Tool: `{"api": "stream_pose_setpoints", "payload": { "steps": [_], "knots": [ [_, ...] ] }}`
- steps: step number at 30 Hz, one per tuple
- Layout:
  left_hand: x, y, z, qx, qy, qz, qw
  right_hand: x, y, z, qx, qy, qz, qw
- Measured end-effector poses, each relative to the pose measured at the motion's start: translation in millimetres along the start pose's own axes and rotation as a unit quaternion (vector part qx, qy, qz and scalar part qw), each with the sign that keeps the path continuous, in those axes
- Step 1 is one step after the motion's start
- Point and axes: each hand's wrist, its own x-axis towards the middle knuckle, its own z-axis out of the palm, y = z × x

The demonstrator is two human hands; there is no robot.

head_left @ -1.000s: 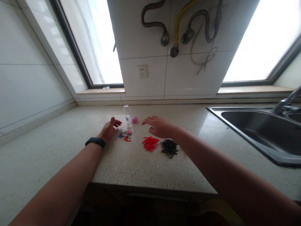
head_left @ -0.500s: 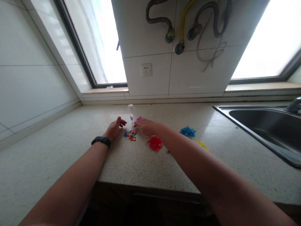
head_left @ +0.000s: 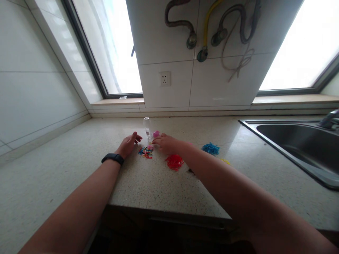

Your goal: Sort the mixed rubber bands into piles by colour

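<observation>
A mixed heap of small coloured bands (head_left: 146, 152) lies on the counter between my hands. My left hand (head_left: 129, 144), with a dark band on its wrist, rests to the left of the heap, fingers apart and nothing visible in them. Just right of the heap is my right hand (head_left: 166, 144), its fingers stretched loosely leftward; its fingertips are small and partly hidden. Behind them stands a clear bottle (head_left: 147, 128), a pink pile (head_left: 156, 134) beside it. A red pile (head_left: 174, 162) sits below my right wrist. Farther right are a blue pile (head_left: 210, 148) and a partly covered yellow pile (head_left: 225, 161).
A speckled pale counter (head_left: 159, 190) runs along the tiled wall, its front edge close to me. The steel sink (head_left: 296, 141) with a tap is set in at the right. A small dark pile (head_left: 191, 171) shows under my right forearm. The wall has a socket (head_left: 165, 78).
My right hand has shifted slightly right, away from the mixed heap. My left hand stays nearly still. The view has moved a little.
</observation>
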Motion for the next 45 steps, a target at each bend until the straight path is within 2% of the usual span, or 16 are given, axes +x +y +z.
{"api": "stream_pose_setpoints", "payload": {
  "steps": [5,8,11,14,16,20,22,25,31,40,45],
  "knots": [
    [0.1,-0.8,0.1,-0.005,-0.003,-0.008,1.0,-37.0,5.0,-29.2,0.058,0.057,0.019,0.997],
    [0.3,-3.6,0.4,-0.014,-0.002,-0.01,1.0,-70.9,11.4,-52.6,0.116,0.125,0.108,0.979],
    [0.4,-6.8,0.7,-0.024,-0.003,-0.01,1.0,-113.1,20.6,-74.1,0.175,0.189,0.188,0.948],
    [0.6,-8.4,1.0,-0.024,-0.003,-0.011,1.0,-160.2,30.4,-87.9,0.233,0.226,0.243,0.914],
    [0.8,-8.2,1.2,-0.016,-0.003,-0.009,1.0,-189.7,35.8,-90.8,0.271,0.258,0.27,0.887],
    [0.9,-6.2,0.6,-0.001,-0.007,-0.006,1.0,-229.0,40.5,-88.2,0.334,0.385,0.292,0.809],
    [0.4,-4.9,0.0,0.003,-0.009,-0.009,1.0,-235.8,39.0,-88.3,0.36,0.429,0.288,0.777],
    [-0.8,-2.3,-1.0,0.01,-0.007,-0.019,1.0,-234.8,32.6,-92.5,0.402,0.46,0.274,0.743],
    [-1.5,0.4,-2.7,0.017,-0.017,-0.035,0.999,-230.3,22.4,-97.7,0.465,0.454,0.261,0.714],
    [-0.8,-3.2,-3.3,0.02,-0.016,-0.04,0.999,-232.0,26.0,-97.0,0.491,0.465,0.26,0.689],
    [0.3,-5.2,-3.8,0.026,-0.024,-0.039,0.999,-230.9,22.9,-98.4,0.481,0.452,0.256,0.706]
  ]
}}
